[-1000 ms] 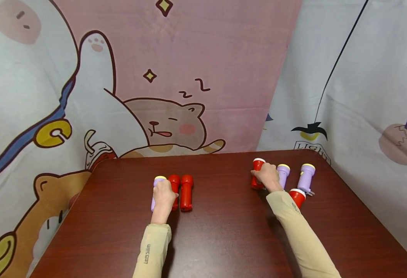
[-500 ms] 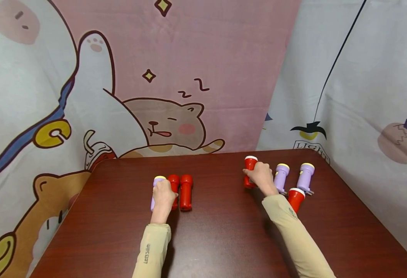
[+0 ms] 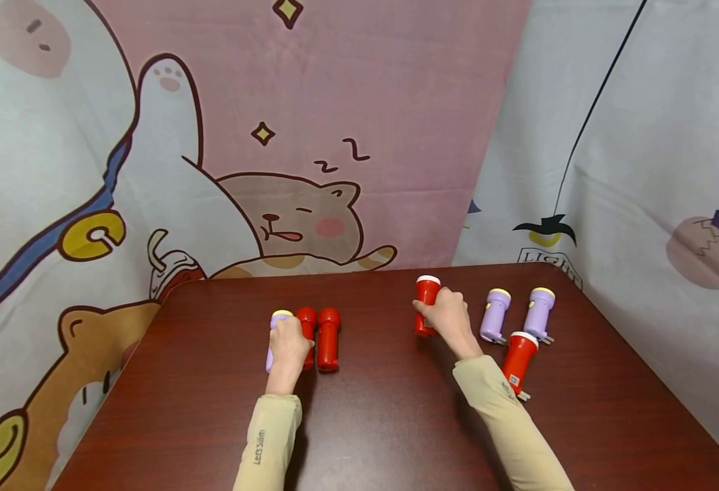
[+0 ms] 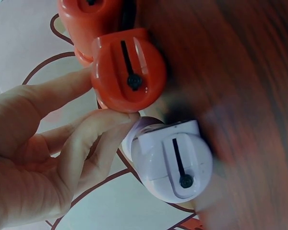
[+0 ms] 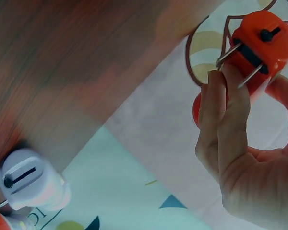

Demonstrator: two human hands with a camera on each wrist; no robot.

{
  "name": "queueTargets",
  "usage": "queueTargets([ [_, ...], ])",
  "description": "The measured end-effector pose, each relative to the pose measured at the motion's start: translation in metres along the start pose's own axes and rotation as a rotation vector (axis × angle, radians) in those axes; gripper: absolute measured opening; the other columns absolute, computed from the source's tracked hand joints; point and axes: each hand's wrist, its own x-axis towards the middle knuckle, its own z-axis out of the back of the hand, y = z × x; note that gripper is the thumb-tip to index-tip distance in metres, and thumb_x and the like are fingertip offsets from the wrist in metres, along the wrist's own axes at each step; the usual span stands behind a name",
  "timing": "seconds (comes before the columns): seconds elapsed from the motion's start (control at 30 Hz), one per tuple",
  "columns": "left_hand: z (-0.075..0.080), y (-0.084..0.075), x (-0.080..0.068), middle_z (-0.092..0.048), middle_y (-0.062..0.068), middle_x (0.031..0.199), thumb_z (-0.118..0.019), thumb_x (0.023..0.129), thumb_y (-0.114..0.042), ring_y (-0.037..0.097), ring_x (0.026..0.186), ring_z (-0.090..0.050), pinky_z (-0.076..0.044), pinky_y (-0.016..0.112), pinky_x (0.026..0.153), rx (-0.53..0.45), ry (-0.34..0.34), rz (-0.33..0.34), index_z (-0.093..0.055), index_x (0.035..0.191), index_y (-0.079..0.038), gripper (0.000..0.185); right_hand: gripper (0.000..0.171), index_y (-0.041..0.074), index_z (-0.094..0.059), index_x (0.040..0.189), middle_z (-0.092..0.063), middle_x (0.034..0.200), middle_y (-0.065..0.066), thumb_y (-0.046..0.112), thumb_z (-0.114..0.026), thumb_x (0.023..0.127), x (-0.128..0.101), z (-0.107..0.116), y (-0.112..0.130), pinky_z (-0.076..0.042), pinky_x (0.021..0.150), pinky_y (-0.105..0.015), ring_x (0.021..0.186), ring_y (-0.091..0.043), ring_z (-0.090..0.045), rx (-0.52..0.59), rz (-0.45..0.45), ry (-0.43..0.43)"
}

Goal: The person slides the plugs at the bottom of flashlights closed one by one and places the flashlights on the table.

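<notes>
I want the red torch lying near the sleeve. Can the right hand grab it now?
Probably not yet. The right hand already grips another red plastic torch, so its fingers are full. The lying red plastic torch with the white rim sits free on the brown wooden table, beside that arm's sleeve.

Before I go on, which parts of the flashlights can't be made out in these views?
- Purple flashlight body, head view: covered by the left hand.
- Red flashlight lower half, head view: behind the right hand.
- Label on the red flashlight by the sleeve: too small to read.
- Wrist views: tabletop blurred.
</notes>
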Motion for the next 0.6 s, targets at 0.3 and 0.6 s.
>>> queueTargets([
  [0.3, 0.001, 0.000, -0.001, -0.066, 0.028, 0.081, -0.086, 0.061, -0.013, 0.042, 0.074, -0.064, -0.054, 0.048, 0.071, -0.004, 0.003, -0.003, -0.067, 0.081, 0.010, 0.036, 0.047, -0.005, -0.057, 0.088, -0.063, 0.075, -0.020, 0.039, -0.070, 0.080, -0.015, -0.009, 0.017, -0.055, 0.060, -0.041, 0.061, -0.031, -0.061, 0.028, 0.048, -0.024],
  [0.6, 0.000, 0.000, -0.005, -0.065, 0.028, 0.079, -0.084, 0.064, -0.011, 0.044, 0.072, -0.064, -0.054, 0.048, 0.069, -0.012, -0.036, -0.005, -0.066, 0.078, 0.010, 0.032, 0.047, -0.004, -0.057, 0.087, -0.062, 0.072, -0.018, 0.039, -0.073, 0.078, -0.026, -0.023, 0.033, -0.055, 0.055, -0.038, 0.055, -0.029, -0.061, 0.050, 0.063, -0.010],
])
